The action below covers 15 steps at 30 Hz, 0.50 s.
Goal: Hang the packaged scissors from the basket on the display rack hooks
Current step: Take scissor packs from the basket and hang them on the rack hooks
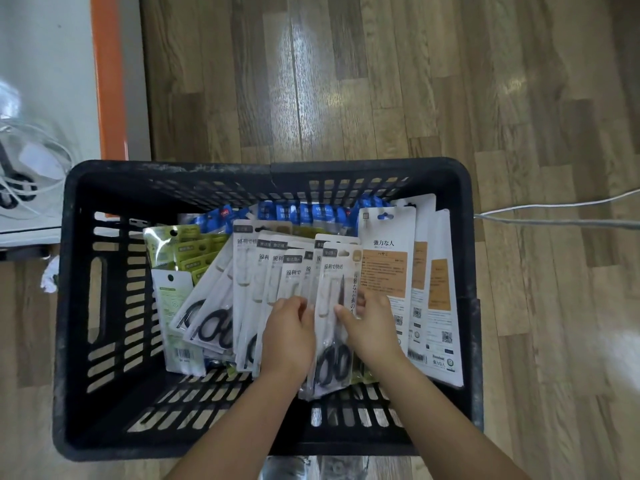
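At the far left a white unit [45,81] with an orange edge strip [108,74] is seen, with white cables [41,157] looped in front of it and a crumpled white scrap [50,273] lying on the wooden floor [346,81] beside it. A black slotted basket [83,306] is set on that floor and fills the middle of the view. Inside it, at the left, green-and-silver packets [188,251] are piled, with a white green-printed card pack [175,306] laid over them. Next to these, packaged scissors [214,306] with black handles are fanned out, leaning against one another. Blue packets [294,213] are stacked along the far wall of the basket.

The left hand [287,332] is reached into the basket, its fingers curled against the edge of the fanned packs; whether a pack is actually grasped by this grip cannot be told. Between the two hands a front scissors pack [337,282] is held upright, its black handles low near the basket's near wall. The right hand [372,327] is closed on that pack, the thumb pressed on its front and the fingers hidden behind its right edge. Further right, back-facing card packs [386,258] with tan label panels are leaned against the right wall. A grey cable [554,221] is run across the floor at the far right.
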Each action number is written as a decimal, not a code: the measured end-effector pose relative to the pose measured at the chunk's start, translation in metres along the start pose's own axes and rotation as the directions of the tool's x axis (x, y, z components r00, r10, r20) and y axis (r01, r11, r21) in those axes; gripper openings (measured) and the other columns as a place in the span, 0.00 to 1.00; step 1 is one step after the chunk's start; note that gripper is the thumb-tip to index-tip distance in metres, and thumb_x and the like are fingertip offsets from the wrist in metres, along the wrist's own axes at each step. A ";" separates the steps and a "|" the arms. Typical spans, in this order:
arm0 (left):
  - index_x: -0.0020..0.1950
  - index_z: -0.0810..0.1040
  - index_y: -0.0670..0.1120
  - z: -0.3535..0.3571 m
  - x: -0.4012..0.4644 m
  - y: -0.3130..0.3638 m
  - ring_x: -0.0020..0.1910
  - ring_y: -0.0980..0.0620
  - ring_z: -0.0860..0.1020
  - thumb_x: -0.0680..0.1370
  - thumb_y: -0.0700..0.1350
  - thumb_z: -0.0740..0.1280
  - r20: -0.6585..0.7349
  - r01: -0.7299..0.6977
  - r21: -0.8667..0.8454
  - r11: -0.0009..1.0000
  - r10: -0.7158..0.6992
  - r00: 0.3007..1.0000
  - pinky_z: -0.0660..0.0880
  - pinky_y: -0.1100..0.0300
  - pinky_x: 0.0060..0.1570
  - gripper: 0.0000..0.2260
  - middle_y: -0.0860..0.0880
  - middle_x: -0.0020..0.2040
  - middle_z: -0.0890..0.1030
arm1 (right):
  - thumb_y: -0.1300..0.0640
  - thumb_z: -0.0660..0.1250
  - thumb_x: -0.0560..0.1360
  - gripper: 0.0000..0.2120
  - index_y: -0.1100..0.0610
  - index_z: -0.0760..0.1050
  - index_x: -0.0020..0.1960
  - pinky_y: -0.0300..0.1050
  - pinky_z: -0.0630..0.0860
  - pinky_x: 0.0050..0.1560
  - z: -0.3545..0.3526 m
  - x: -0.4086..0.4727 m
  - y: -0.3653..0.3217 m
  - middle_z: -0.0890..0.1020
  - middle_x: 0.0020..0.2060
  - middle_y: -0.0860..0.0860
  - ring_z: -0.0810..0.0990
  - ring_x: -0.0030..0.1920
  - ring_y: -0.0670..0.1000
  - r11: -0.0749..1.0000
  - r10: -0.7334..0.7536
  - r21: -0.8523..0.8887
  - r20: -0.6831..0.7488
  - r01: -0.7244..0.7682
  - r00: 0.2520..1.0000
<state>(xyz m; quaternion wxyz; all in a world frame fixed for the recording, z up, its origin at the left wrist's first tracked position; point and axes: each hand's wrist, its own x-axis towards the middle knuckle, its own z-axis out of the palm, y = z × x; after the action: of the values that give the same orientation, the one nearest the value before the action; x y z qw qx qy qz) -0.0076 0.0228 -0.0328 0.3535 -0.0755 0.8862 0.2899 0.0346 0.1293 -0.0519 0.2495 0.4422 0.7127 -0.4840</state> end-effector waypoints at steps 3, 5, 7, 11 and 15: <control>0.53 0.77 0.41 -0.001 0.003 -0.001 0.44 0.53 0.72 0.80 0.41 0.61 0.007 0.015 -0.050 0.999 -0.014 1.000 0.65 0.65 0.45 0.07 0.49 0.48 0.74 | 0.53 0.67 0.75 0.25 0.59 0.65 0.70 0.49 0.68 0.67 -0.002 -0.002 0.001 0.67 0.64 0.52 0.71 0.63 0.51 1.000 0.006 0.009 -0.002 -0.006 1.000; 0.48 0.77 0.44 -0.003 0.002 -0.003 0.41 0.54 0.73 0.79 0.41 0.62 0.004 0.030 -0.122 0.992 -0.030 1.000 0.67 0.64 0.39 0.05 0.49 0.46 0.76 | 0.52 0.67 0.76 0.26 0.58 0.64 0.70 0.48 0.68 0.66 -0.003 -0.006 0.001 0.67 0.64 0.52 0.70 0.63 0.51 1.000 -0.007 -0.009 0.003 0.007 1.000; 0.45 0.75 0.47 -0.007 -0.001 -0.005 0.38 0.56 0.73 0.80 0.43 0.61 0.013 0.066 -0.177 0.982 -0.065 0.998 0.68 0.68 0.36 0.05 0.52 0.40 0.76 | 0.51 0.67 0.75 0.27 0.57 0.63 0.70 0.49 0.67 0.67 -0.002 -0.009 0.002 0.66 0.64 0.52 0.69 0.64 0.51 0.999 -0.028 -0.016 0.005 0.028 1.000; 0.46 0.72 0.46 -0.020 -0.005 -0.011 0.34 0.58 0.71 0.81 0.46 0.59 0.052 0.137 -0.268 0.954 -0.128 0.990 0.65 0.73 0.29 0.07 0.52 0.36 0.74 | 0.51 0.67 0.75 0.27 0.57 0.62 0.70 0.47 0.66 0.68 0.004 -0.013 0.003 0.68 0.66 0.51 0.68 0.67 0.50 0.999 -0.035 -0.006 0.020 0.035 0.999; 0.44 0.72 0.45 -0.034 -0.001 -0.019 0.36 0.51 0.74 0.81 0.47 0.59 0.084 0.178 -0.353 0.918 -0.158 0.984 0.72 0.59 0.38 0.08 0.45 0.39 0.76 | 0.52 0.68 0.75 0.29 0.57 0.61 0.71 0.53 0.67 0.68 0.010 -0.014 -0.001 0.70 0.67 0.52 0.68 0.67 0.52 0.999 -0.017 0.040 0.034 0.015 0.999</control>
<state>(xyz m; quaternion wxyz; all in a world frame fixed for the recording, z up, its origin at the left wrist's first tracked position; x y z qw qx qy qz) -0.0200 -0.0120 -0.0214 0.3809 -0.2068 0.7986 0.4175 0.0403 0.1148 -0.0443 0.2492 0.4329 0.7022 -0.5074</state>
